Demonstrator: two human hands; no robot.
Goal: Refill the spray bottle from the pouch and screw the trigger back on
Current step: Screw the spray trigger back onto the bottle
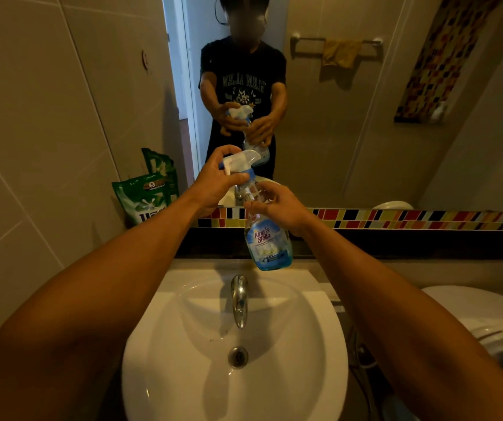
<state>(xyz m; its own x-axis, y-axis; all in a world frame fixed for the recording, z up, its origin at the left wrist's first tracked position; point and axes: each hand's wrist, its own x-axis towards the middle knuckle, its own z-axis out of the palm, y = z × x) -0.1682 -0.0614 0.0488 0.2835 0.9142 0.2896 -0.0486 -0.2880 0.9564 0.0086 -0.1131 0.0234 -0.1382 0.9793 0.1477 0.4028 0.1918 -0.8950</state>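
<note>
A: Where is your spray bottle (267, 235)?

B: You hold it in the air above the far rim of the sink (183, 314), just beyond the tap (239, 299), tilted with its base toward the right. Blue liquid sits low in it. The mirror ledge with its tile strip (426, 218) runs close behind; the basin below lies open.

A: And your hands?

B: Your right hand (277, 208) wraps the clear shoulder below the neck, fingers closed around it. Your left hand (217, 180) closes on the trigger head (241, 162) seated on the neck, thumb by the blue collar. Both forearms reach forward over the basin.

A: The pouch?

B: A green pouch (145, 199) leans against the left wall, far left of the bottle, well apart. The toilet (493, 323) stands to the right.
</note>
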